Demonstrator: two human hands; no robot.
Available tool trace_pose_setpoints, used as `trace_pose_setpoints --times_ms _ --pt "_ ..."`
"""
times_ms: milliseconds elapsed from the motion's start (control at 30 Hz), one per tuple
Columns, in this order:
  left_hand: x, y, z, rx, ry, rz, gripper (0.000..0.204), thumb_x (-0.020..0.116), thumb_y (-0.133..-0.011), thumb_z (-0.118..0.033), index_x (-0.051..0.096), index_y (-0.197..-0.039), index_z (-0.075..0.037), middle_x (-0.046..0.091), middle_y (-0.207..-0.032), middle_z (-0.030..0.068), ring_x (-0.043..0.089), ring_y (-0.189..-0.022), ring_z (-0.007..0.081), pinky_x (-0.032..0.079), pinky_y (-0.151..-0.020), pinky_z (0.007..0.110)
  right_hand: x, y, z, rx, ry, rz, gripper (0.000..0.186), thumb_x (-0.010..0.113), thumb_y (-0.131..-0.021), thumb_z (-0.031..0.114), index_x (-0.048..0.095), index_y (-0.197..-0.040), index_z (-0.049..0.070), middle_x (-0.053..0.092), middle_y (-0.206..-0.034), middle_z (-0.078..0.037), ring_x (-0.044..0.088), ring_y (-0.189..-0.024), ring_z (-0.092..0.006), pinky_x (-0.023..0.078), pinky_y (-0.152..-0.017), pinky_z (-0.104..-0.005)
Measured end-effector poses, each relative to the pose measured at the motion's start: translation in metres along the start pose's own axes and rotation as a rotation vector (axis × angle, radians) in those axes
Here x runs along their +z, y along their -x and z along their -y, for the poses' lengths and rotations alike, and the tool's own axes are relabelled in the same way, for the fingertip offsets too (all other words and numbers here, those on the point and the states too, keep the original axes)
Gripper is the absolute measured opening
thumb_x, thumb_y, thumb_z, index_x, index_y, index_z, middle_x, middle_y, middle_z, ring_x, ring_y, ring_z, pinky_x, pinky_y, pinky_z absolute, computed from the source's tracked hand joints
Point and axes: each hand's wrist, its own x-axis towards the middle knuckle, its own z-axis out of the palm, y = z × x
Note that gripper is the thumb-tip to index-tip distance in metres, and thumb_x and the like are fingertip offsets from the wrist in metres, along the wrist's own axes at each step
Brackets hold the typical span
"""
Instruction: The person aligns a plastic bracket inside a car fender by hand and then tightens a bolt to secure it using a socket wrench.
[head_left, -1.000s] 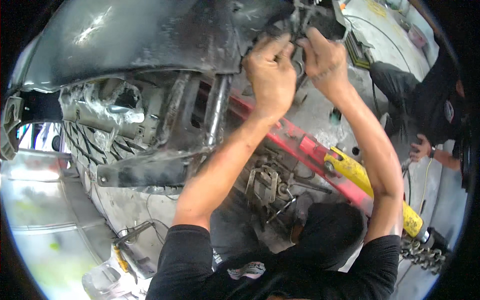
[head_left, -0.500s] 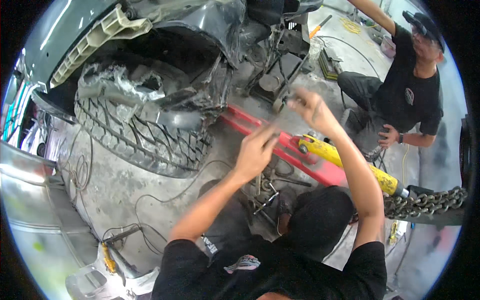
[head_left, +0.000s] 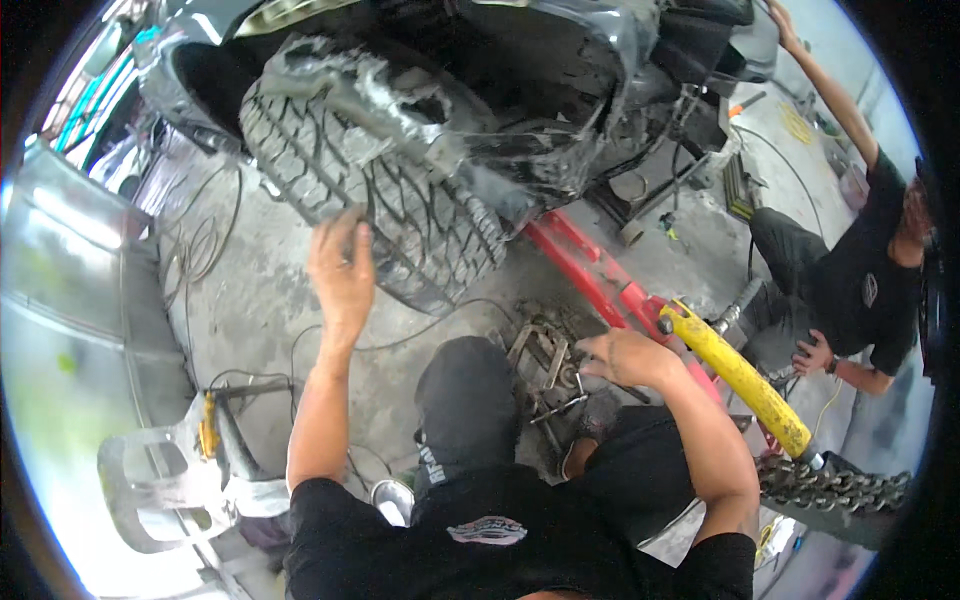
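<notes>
My left hand (head_left: 342,270) is raised at the outer edge of a knobbly black tire (head_left: 380,215). Its fingers are loosely bent and apart, with nothing seen in them; whether the fingertips touch the tread cannot be told. Low over the floor, my right hand (head_left: 630,358) points leftward, fingers and thumb apart and no object visible between them. Just below and left of it lie a chrome wrench-like tool (head_left: 560,408) and a heap of dark metal tools and parts (head_left: 545,350). Right beside that hand runs a red steel beam (head_left: 590,270).
A yellow hydraulic cylinder (head_left: 740,375) slopes from the beam to a heavy chain (head_left: 840,480). A damaged dark fender (head_left: 560,60) overhangs the tire. At right, a co-worker (head_left: 850,280) crouches with one arm raised. Cables (head_left: 205,240) and a yellow-handled tool (head_left: 208,425) lie at left.
My hands, close together above the red beam before, have parted: the left went over to the tire, the right came down near the floor tools. The view has shifted too.
</notes>
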Motion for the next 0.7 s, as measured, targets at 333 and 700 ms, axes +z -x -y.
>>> trace_pose_setpoints --times_ms 333,700 --pt "0.037 -0.042 0.039 0.241 -0.242 -0.039 0.046 0.066 -0.093 -0.011 0.059 -0.137 -0.004 0.053 -0.145 0.0195 0.039 -0.144 0.043 0.024 -0.121 0.058 -0.032 0.021 -0.004 -0.07 -0.13 -0.233 0.038 0.064 -0.098 0.036 0.066 -0.117 0.003 0.071 -0.097 -0.026 0.067 -0.098 -0.0458 0.052 -0.086 -0.0548" --pt "0.041 -0.016 -0.054 0.032 0.259 0.112 0.045 0.062 -0.103 -0.021 0.057 -0.138 0.006 0.063 -0.132 0.0203 0.056 -0.128 0.0314 0.042 -0.109 0.039 -0.037 -0.002 -0.016 -0.062 -0.124 -0.248 0.041 0.065 -0.097 0.038 0.067 -0.115 0.001 0.071 -0.098 -0.026 0.067 -0.102 -0.0438 0.051 -0.091 -0.0528"
